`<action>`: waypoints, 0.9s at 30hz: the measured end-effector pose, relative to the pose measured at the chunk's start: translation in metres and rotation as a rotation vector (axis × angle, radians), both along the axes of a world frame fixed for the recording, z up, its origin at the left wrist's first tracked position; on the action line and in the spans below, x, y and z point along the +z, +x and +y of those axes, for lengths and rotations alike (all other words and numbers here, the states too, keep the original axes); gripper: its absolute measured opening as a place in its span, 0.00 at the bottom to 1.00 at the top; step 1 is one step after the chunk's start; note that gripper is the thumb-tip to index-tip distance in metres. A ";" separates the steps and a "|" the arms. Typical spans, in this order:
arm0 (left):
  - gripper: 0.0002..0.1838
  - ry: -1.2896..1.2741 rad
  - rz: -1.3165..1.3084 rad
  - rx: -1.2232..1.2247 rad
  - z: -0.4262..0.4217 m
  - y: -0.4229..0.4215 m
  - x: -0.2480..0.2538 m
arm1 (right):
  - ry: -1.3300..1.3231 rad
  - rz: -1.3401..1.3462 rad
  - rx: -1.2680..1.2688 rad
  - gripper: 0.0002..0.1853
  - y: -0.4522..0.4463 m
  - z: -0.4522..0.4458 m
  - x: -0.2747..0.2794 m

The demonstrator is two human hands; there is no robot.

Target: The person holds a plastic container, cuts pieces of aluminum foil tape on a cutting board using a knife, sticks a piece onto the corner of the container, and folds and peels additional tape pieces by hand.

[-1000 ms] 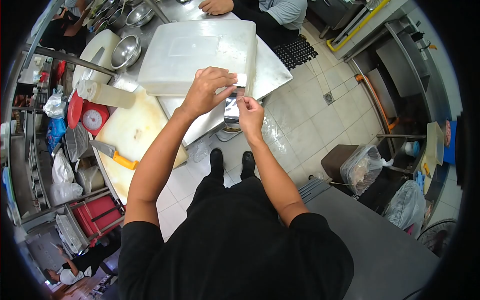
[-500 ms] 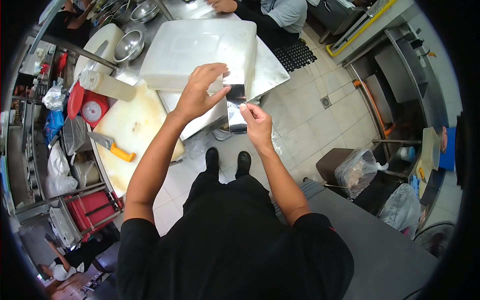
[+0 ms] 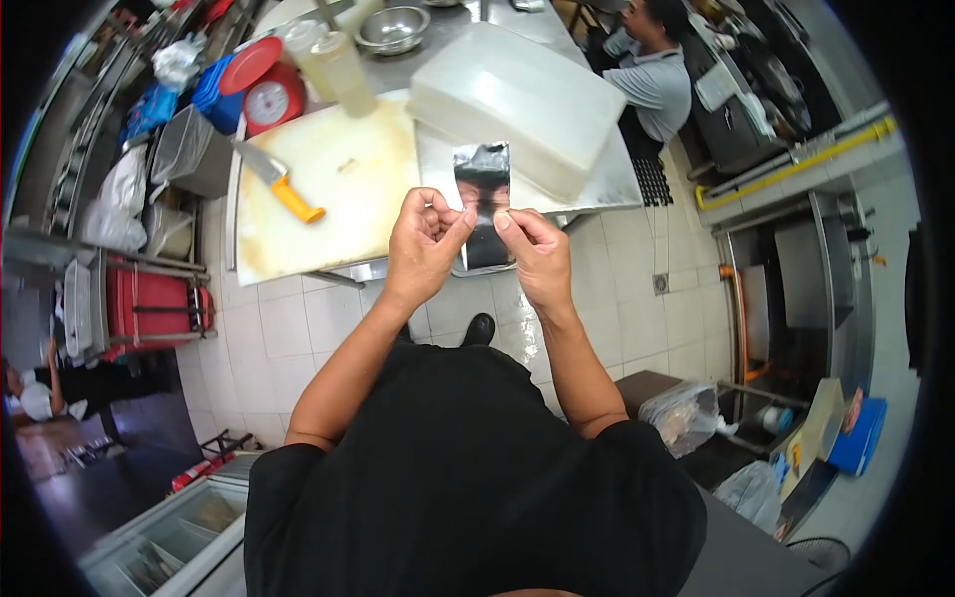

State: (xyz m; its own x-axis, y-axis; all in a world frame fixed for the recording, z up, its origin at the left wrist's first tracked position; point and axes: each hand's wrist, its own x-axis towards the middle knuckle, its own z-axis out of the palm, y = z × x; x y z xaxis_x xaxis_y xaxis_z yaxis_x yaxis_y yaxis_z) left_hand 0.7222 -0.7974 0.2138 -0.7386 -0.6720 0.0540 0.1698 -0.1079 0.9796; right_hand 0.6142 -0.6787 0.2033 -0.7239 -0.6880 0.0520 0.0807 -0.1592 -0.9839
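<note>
A shiny silver foil strip [image 3: 485, 169] hangs between my two hands in front of the work table. My left hand [image 3: 428, 234] pinches its left edge between thumb and curled fingers. On the opposite edge, the thumb and fingers of my right hand [image 3: 537, 254] are closed in a similar pinch. The strip mirrors my fingers, and whether it is a flat sheet or a pouch I cannot tell. Just beyond it, a whitish translucent plastic tub [image 3: 522, 99] lies on the steel table [image 3: 443, 164].
Left of my hands, a knife with a yellow handle [image 3: 298, 201] rests on a stained white cutting board [image 3: 348, 189]. Behind the board stand a red scale [image 3: 271, 98], squeeze bottles [image 3: 348, 75] and a steel bowl [image 3: 393, 32]. A person [image 3: 652, 85] is beyond the table's right side.
My left hand has come down from beside the tub and now pinches the strip's left edge. My right hand still holds the strip. The view has turned, showing more floor at left.
</note>
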 end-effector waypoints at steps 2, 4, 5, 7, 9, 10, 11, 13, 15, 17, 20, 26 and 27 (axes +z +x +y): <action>0.13 -0.009 0.040 0.062 -0.009 0.020 -0.002 | 0.022 -0.015 0.054 0.08 0.018 -0.014 0.004; 0.12 -0.024 0.074 0.118 -0.020 0.042 -0.001 | -0.132 -0.112 0.045 0.11 0.041 -0.032 0.006; 0.09 -0.042 0.097 0.150 -0.024 0.054 0.000 | -0.131 -0.109 0.068 0.11 0.051 -0.040 0.006; 0.07 -0.059 0.125 0.202 -0.036 0.078 -0.001 | -0.252 -0.043 0.070 0.14 0.070 -0.055 0.002; 0.07 -0.075 0.029 0.233 -0.047 0.106 -0.003 | -0.260 -0.032 0.116 0.11 0.087 -0.072 -0.002; 0.07 -0.068 0.031 0.253 -0.053 0.120 -0.002 | -0.207 0.082 0.147 0.10 0.096 -0.081 -0.001; 0.08 -0.102 0.041 0.284 -0.059 0.132 0.003 | -0.153 0.198 0.179 0.09 0.105 -0.089 0.000; 0.10 -0.127 0.049 0.334 -0.071 0.157 0.006 | -0.118 0.282 0.211 0.09 0.123 -0.105 0.007; 0.13 -0.218 0.001 0.325 -0.087 0.186 0.006 | -0.085 0.366 0.238 0.09 0.146 -0.122 0.011; 0.14 -0.266 -0.048 0.302 -0.101 0.214 0.006 | -0.043 0.296 0.261 0.11 0.168 -0.135 0.012; 0.17 -0.333 -0.114 0.259 -0.118 0.241 0.005 | -0.048 0.273 0.290 0.12 0.189 -0.150 0.009; 0.18 -0.250 -0.112 0.257 -0.135 0.270 0.008 | -0.027 -0.012 0.367 0.14 0.216 -0.165 0.014; 0.17 -0.243 -0.118 0.259 -0.136 0.272 0.009 | -0.017 -0.081 0.401 0.15 0.214 -0.167 0.015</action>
State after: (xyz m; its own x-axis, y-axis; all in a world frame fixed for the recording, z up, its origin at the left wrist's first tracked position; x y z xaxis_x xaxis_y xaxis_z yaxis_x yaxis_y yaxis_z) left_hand 0.9937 -0.9334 0.2228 -0.5568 -0.8152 0.1595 0.0449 0.1622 0.9857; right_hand 0.8284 -0.8455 0.2178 -0.4007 -0.9160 0.0190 0.2171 -0.1151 -0.9693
